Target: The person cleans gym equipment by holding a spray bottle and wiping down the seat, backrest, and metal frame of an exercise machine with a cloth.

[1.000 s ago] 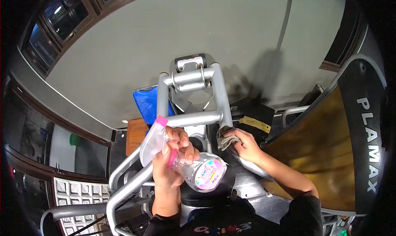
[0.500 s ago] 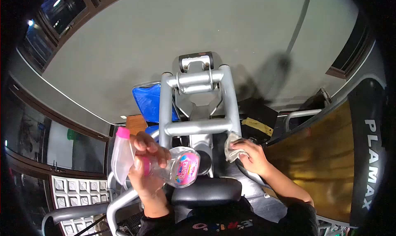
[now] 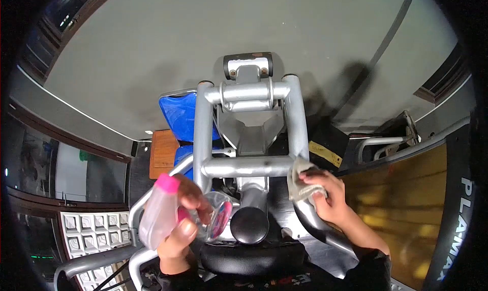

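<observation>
The left hand [image 3: 178,240] curls its fingers around the neck of the spray bottle [image 3: 158,215], below and left of the crossbar [image 3: 249,166]. The right hand [image 3: 331,197], half closed, grips the cloth [image 3: 301,181] between thumb and fingers, at the crossbar's right end. The blue chair [image 3: 178,117] stands beyond the crossbar's left end.

Blue chair [image 3: 179,117] before a plain grey wall [image 3: 193,32].

Chair [image 3: 179,117] is standing beyond left hand [image 3: 184,212] | panel [image 3: 406,194] is standing right of right hand [image 3: 331,195] | frame [image 3: 249,166] is rising between them
</observation>
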Available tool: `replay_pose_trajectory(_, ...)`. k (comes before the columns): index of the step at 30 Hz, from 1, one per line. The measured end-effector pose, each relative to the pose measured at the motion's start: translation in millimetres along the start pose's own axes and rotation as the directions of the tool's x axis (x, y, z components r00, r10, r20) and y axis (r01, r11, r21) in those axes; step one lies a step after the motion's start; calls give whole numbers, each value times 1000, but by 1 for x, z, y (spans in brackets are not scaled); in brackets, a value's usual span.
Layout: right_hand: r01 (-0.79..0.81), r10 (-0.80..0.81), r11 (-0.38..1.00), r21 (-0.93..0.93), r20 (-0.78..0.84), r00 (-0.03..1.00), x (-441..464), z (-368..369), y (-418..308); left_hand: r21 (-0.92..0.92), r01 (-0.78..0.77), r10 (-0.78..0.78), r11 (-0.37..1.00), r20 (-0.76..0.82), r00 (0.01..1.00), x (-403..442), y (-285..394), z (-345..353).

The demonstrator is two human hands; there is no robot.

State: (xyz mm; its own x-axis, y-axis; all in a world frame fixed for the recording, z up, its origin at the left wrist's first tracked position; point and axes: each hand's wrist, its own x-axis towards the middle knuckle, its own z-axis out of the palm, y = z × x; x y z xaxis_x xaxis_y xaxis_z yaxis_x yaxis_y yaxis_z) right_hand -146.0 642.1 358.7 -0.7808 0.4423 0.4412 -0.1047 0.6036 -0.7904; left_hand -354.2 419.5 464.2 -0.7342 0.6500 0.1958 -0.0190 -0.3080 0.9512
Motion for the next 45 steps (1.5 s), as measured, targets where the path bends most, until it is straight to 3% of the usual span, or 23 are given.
replay_pose_trajectory(5,62,-51,991,120,-99,994,36,7,6,180,74,-98,981,128,987,35,-4,-4)
replay_pose_trajectory(8,-44,100,947,317,-160,982,44,9,7,313,36,-102,949,196,975,49,-10,-12)
replay_pose_trajectory(10,-44,101,970,240,-229,968,43,6,13,470,123,-240,874,197,951,52,-4,-11)
replay_pose_trajectory(11,-19,97,960,279,-268,959,41,9,22,596,-48,-156,801,285,946,56,-3,-14)
replay_pose_trajectory(14,-31,139,929,368,-272,952,39,12,22,678,-114,-144,727,312,939,56,-10,-23)
replay_pose_trajectory(15,-40,140,931,363,-254,957,37,12,25,678,-33,-202,734,265,943,53,-11,-24)
replay_pose_trajectory(18,-70,152,938,338,-223,963,34,16,23,728,-75,-207,682,290,934,48,-16,-26)
replay_pose_trajectory(24,-111,195,876,470,-134,972,31,22,17,786,-3,-158,619,128,979,34,-23,-43)
replay_pose_trajectory(25,-48,111,935,352,-161,981,33,22,18,791,39,-157,610,73,985,32,-24,-46)
replay_pose_trajectory(26,-46,107,935,352,-157,982,34,22,15,790,42,-154,611,67,986,33,-22,-48)
replay_pose_trajectory(31,-40,83,932,360,-104,991,35,23,11,862,-19,-127,506,96,987,37,-25,-57)
replay_pose_trajectory(36,-25,57,950,312,-96,994,33,25,14,823,-38,-95,567,111,989,37,-38,-61)
replay_pose_trajectory(38,-93,134,904,418,-69,989,30,28,16,815,-62,-87,576,136,987,37,-39,-59)
replay_pose_trajectory(40,-91,127,907,410,-62,990,29,29,17,826,-139,-81,547,217,973,39,-38,-56)
replay_pose_trajectory(45,-71,100,931,358,-65,993,26,32,26,812,-109,-87,574,192,978,44,-36,-35)
